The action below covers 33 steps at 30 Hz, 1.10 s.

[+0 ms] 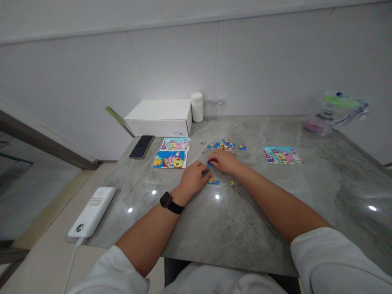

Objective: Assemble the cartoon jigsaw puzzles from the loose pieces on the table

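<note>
left hand with fingers curled beside a strip of puzzle pieces between both hands, right hand with fingertips bunched at its far end, cannot tell whether either grips, pile of loose pieces just beyond, picture card well apart rightward

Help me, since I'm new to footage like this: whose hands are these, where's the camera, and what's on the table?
There is no machine here: these are a person's bare hands. The single picture comes from a camera worn on that person's head, looking forward and down. The left hand, with a black smartwatch at its wrist, and the right hand are close together among jigsaw pieces on a grey table. The fingers hide whether either hand grips a piece. To the left lie two cartoon cards, a smartphone and a white power bank; to the right, a cartoon picture.
</note>
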Each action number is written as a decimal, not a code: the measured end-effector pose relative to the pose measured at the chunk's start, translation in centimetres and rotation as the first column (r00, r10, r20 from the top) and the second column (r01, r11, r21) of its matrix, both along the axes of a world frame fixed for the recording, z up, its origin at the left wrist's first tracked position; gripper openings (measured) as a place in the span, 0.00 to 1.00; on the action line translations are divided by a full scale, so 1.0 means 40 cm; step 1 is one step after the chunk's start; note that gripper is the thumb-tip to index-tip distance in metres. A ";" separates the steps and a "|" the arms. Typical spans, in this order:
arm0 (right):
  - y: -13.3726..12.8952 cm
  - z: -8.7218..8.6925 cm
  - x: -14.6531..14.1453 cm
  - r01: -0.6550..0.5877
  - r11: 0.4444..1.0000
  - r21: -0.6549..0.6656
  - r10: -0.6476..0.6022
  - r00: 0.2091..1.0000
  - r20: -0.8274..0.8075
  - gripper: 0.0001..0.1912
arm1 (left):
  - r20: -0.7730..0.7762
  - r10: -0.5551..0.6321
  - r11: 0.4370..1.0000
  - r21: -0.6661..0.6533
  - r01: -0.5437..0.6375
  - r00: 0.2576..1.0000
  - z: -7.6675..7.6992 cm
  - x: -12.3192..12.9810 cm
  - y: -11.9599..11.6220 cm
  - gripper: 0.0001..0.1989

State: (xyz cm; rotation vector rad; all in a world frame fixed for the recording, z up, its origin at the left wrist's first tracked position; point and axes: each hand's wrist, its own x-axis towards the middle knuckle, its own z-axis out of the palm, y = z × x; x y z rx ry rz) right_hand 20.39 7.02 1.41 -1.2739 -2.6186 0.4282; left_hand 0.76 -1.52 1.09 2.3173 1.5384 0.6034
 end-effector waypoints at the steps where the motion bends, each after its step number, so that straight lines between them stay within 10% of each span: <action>1: 0.000 0.000 0.000 0.013 1.000 -0.002 -0.013 1.000 0.008 0.10 | -0.004 -0.003 1.000 0.006 0.003 1.000 -0.001 0.000 0.001 0.09; 33: 0.008 0.011 0.026 0.021 0.995 -0.099 -0.014 0.997 0.076 0.06 | -0.008 -0.025 1.000 -0.018 0.024 1.000 0.006 0.001 -0.002 0.09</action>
